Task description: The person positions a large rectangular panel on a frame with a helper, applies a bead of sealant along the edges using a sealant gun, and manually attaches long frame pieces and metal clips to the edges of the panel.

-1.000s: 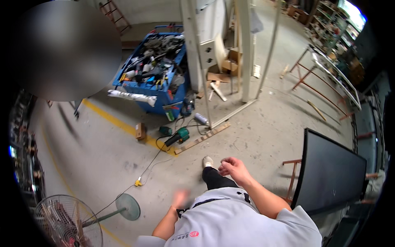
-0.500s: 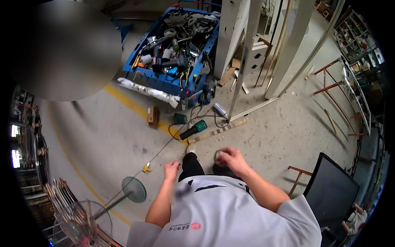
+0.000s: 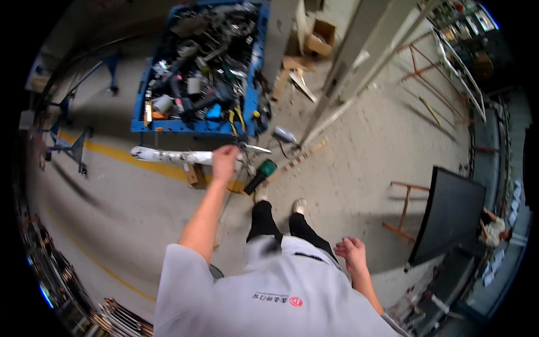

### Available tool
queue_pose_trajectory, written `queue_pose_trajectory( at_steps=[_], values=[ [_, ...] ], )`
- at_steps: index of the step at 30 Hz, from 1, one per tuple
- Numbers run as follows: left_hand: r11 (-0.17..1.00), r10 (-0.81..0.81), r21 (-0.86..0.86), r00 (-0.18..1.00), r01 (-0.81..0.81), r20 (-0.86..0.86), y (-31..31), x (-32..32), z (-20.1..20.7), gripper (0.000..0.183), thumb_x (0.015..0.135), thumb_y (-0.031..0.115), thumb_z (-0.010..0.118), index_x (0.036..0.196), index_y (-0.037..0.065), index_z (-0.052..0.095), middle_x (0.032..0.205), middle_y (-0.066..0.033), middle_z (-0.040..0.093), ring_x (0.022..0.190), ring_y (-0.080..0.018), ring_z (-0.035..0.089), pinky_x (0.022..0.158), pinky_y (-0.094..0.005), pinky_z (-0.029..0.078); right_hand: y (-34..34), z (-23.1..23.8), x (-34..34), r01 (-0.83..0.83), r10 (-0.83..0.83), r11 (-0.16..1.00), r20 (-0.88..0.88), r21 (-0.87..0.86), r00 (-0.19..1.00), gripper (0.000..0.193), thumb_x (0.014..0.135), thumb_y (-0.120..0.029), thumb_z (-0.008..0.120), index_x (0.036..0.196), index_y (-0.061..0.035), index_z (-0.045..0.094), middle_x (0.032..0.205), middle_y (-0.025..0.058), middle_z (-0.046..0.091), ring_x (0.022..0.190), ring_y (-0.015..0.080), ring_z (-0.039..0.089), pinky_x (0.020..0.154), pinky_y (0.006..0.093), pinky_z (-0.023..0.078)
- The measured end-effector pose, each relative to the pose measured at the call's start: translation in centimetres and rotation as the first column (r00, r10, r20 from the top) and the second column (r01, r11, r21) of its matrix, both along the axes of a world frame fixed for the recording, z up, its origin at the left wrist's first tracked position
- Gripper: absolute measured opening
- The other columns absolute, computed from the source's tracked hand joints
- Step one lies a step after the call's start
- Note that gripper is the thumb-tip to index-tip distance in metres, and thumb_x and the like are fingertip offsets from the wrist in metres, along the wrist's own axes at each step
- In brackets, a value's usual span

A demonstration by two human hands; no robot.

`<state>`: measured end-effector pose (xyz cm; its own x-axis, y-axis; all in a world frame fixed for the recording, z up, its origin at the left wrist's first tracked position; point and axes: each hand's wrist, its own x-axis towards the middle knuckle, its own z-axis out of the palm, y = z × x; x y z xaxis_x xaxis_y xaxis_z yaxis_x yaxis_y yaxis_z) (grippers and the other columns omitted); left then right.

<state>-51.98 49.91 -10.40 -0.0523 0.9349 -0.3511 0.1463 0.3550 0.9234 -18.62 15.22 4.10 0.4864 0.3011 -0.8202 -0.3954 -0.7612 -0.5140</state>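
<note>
My left hand (image 3: 225, 161) reaches forward to the near edge of a blue tool cart (image 3: 191, 133). Its fingers are closed together beside a tool with a dark handle and a thin silvery blade (image 3: 258, 149); whether they grip it is hard to see. Behind that hand lies a long white wrapped roll (image 3: 168, 155) along the cart's front. Low at my right side, my right hand (image 3: 352, 253) hangs with loosely bent fingers, somewhat apart and with nothing visible in them. Power drills (image 3: 216, 96), pliers with yellow handles (image 3: 240, 119) and other tools crowd the cart.
A green and black power tool (image 3: 261, 175), a spray can (image 3: 285, 134) and a wood strip (image 3: 306, 154) lie on the floor ahead. Tall pale frames (image 3: 348, 67) stand front right. A dark panel (image 3: 449, 210) leans on a rusty stand; another person (image 3: 494, 231) is beyond it.
My left hand has moved forward from beside my waist to the cart's front edge. My right hand has dropped back and to the right. The cart appears closer.
</note>
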Motion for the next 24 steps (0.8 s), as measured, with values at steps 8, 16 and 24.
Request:
queue_pose_trajectory(
  at_steps=[8, 16, 24],
  values=[
    [0.982, 0.173, 0.050, 0.976, -0.181, 0.135, -2.6, 0.1, -2.8, 0.009, 0.085, 0.004, 0.068, 0.090, -0.003, 0.072, 0.078, 0.0013, 0.066, 0.071, -0.0060, 0.056, 0.066, -0.0219, 0.045, 0.0, 0.6, -2.5, -0.085, 0.086, 0.996, -0.025, 0.023, 0.996, 0.036, 0.095, -0.018, 0.056, 0.118, 0.0095, 0.053, 0.094, 0.0172, 0.066, 0.082, 0.0246, 0.068, 0.075, 0.0335, 0.056],
    [0.981, 0.190, -0.016, 0.977, -0.192, -0.099, -4.4, -0.8, -0.5, 0.022, 0.084, 0.014, 0.063, 0.068, -0.001, 0.065, 0.063, 0.0012, 0.058, 0.059, -0.0061, 0.048, 0.054, -0.0241, 0.036, -2.9, 0.5, -2.5, 0.041, -0.045, 0.997, 0.063, 0.058, 0.997, 0.035, 0.096, -0.018, 0.056, 0.119, 0.0088, 0.053, 0.095, 0.0159, 0.067, 0.080, 0.0241, 0.069, 0.073, 0.0337, 0.056],
    [0.892, -0.338, -0.447, 0.760, 0.071, -0.554, -4.4, 2.1, -18.2, 0.056, 0.087, 0.053, 0.061, 0.094, -0.002, 0.073, 0.106, -0.0218, 0.070, 0.102, -0.0359, 0.063, 0.091, -0.0458, 0.047, -8.7, -1.4, -5.0, 0.144, -0.145, 0.989, 0.023, 0.020, 0.989, 0.033, 0.094, -0.016, 0.059, 0.118, 0.0064, 0.055, 0.091, 0.0144, 0.068, 0.077, 0.0203, 0.068, 0.071, 0.0331, 0.056]
  ],
)
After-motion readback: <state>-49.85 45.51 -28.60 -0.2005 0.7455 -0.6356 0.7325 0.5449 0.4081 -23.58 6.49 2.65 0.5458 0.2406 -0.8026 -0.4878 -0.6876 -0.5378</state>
